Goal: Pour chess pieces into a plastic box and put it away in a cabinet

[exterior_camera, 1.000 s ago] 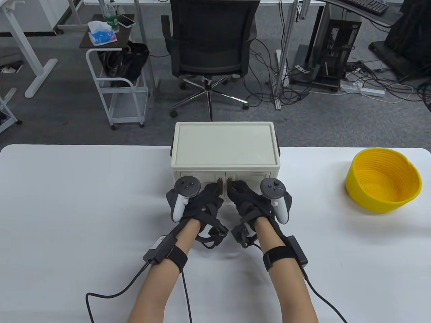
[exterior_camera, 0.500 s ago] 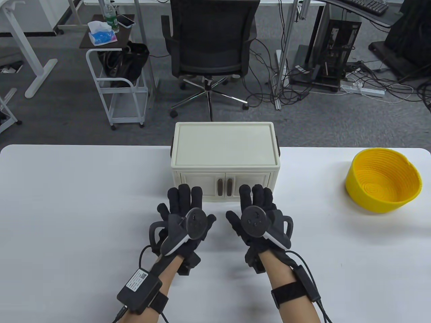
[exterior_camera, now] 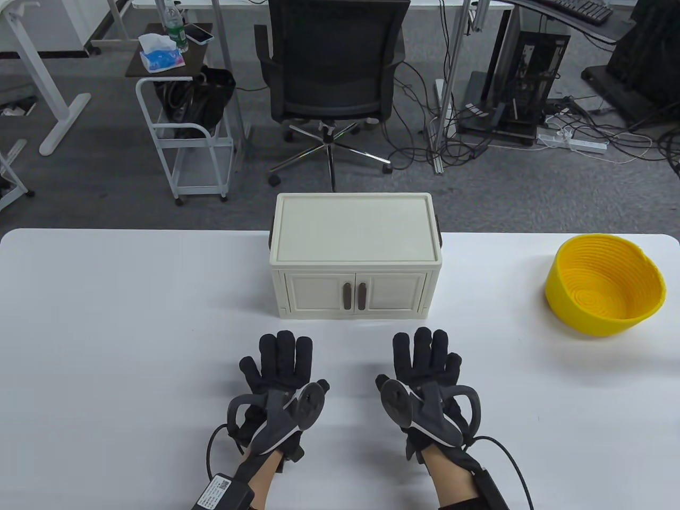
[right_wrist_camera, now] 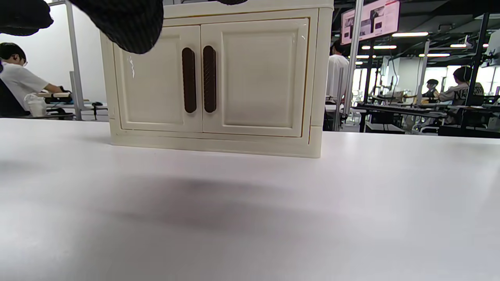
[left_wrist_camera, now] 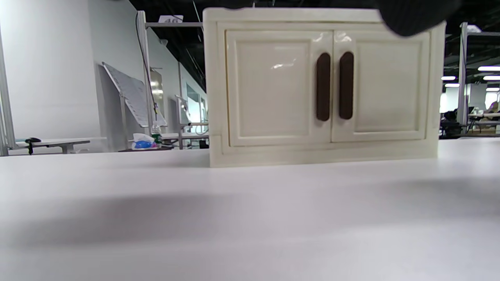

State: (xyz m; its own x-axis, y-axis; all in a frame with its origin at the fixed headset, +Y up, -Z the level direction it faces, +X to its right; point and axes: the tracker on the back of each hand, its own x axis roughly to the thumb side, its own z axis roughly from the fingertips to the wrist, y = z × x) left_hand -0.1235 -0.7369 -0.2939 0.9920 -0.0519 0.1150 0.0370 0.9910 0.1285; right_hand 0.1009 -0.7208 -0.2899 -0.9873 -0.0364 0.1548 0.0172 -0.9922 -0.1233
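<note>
Two doors shut on cabinet point(exterior_camera: 355, 255), at 12 o'clock from the hands. Left hand point(exterior_camera: 281, 380) and right hand point(exterior_camera: 425, 380): spread flat, empty. Plastic box unseen, presumably inside; verify the doors sit flush.

We see even, bright overhead light on the white matte table point(exterior_camera: 106, 329), all of it sharp from above. Low wrist views show soft grey shadows pooling on that surface, white glare streaks on the glossy cream plastic cabinet point(left_wrist_camera: 273, 89), ceiling strip lights glowing behind, and black gloved fingertips point(right_wrist_camera: 129, 23) blurred at the top edge.
</note>
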